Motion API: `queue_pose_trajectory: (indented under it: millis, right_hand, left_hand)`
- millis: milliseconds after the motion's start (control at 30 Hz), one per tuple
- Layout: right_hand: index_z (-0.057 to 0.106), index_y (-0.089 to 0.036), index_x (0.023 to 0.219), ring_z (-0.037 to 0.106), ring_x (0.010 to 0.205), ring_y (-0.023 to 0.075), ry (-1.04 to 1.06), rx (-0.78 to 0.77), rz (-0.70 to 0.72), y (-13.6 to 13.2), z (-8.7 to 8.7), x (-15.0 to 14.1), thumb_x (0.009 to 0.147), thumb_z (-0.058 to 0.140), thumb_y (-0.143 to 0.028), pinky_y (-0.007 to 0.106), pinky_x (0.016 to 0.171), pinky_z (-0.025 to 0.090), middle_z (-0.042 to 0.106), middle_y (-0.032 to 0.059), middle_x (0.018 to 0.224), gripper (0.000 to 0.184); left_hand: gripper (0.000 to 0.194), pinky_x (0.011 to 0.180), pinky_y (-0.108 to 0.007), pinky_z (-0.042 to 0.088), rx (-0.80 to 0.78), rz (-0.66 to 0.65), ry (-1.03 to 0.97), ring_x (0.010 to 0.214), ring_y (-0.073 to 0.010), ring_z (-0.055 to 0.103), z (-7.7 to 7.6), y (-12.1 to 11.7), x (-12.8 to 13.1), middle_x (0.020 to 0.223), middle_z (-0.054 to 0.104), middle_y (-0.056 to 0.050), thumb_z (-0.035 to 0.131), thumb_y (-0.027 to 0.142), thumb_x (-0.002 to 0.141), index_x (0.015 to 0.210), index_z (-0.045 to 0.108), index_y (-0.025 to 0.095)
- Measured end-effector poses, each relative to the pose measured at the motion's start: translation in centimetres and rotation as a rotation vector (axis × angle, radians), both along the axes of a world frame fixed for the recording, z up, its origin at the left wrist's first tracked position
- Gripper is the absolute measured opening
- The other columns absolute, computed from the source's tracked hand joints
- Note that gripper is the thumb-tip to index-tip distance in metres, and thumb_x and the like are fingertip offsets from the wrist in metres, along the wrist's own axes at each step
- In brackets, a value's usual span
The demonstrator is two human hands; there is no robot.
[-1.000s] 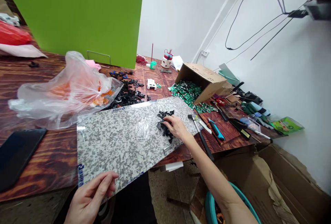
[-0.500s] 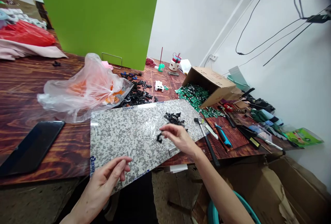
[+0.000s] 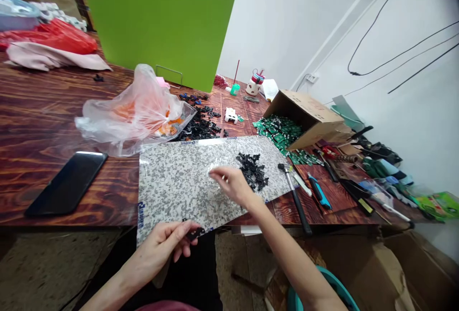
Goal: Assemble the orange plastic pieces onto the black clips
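My left hand (image 3: 167, 240) is at the board's front edge, pinching a small black plastic part (image 3: 195, 233) between thumb and fingers. Over the middle of the speckled grey board (image 3: 168, 182), my right hand (image 3: 232, 185) has its fingertips together at a scatter of thin, shiny pins (image 3: 211, 187). Whatever lies between those fingertips is too small to make out. Just right of that hand sits a heap of black plastic parts (image 3: 253, 171) like the one in my left hand.
A hammer (image 3: 296, 201) and a blue utility knife (image 3: 319, 191) lie right of the board. Behind it are a clear plastic bag (image 3: 132, 115), more black parts (image 3: 201, 127) and a tipped cardboard box (image 3: 311, 110) spilling green circuit boards (image 3: 279, 131). A phone (image 3: 66, 184) lies left.
The black part has passed from my right hand to my left. My right hand has moved left to the pins. The whole view has shifted slightly.
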State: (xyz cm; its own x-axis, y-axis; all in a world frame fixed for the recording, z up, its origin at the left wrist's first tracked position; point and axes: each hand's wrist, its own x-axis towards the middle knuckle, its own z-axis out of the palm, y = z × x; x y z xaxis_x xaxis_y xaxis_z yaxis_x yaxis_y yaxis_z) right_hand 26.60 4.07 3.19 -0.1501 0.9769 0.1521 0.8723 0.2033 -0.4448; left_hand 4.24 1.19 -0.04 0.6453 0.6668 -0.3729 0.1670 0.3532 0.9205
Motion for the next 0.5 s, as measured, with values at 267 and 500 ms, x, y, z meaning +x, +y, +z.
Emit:
queue_pose_trajectory:
  millis: [267,500]
  right_hand:
    - [0.071,-0.019,0.081,0.058,0.087,0.0195,-0.213,-0.097,-0.002,9.1,-1.6,3.6,0.078,0.067,-0.018,0.027,0.078,0.039,0.066,0.0061,0.085,0.006]
    - [0.065,-0.016,0.074,0.057,0.081,0.018,-0.137,-0.064,0.049,8.3,-1.0,3.1,0.078,0.064,-0.017,0.028,0.076,0.04,0.063,0.005,0.08,0.004]
  left_hand:
    - [0.043,0.052,-0.02,0.042,-0.226,0.236,-0.189,0.062,-0.014,0.061,0.5,0.1,-0.8,0.077,0.073,-0.008,0.062,0.048,0.077,0.101,0.07,0.013]
    - [0.037,0.064,-0.026,0.049,-0.157,0.401,-0.26,0.076,-0.0196,0.067,0.8,0.0,-1.2,0.089,0.075,-0.011,0.059,0.04,0.082,0.103,0.07,0.011]
